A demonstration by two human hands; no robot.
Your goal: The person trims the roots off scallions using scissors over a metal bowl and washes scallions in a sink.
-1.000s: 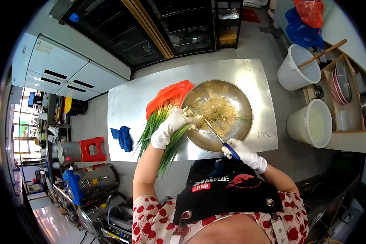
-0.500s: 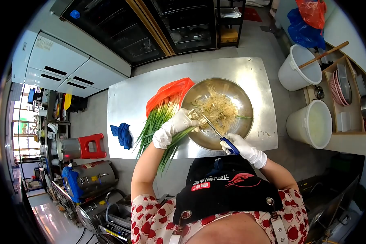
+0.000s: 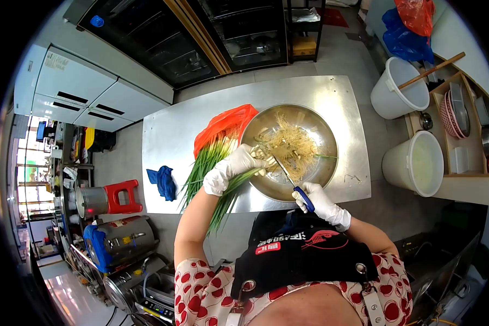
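First, green onions [image 3: 221, 209] overhang the steel table [image 3: 171, 136], clasped near their pale ends in the gloved left hand [image 3: 234, 166] beside the metal bowl [image 3: 325, 130]; then scissors [image 3: 305, 201], blades at those ends, gripped by the gloved right hand [image 3: 321, 203].

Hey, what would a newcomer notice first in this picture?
Probably the bright red bag on the metal table, green onions sticking out. To its right sits a wide steel bowl of pale roots. At its near rim, the gloved right hand holds blue-handled scissors, pointed toward the left hand.
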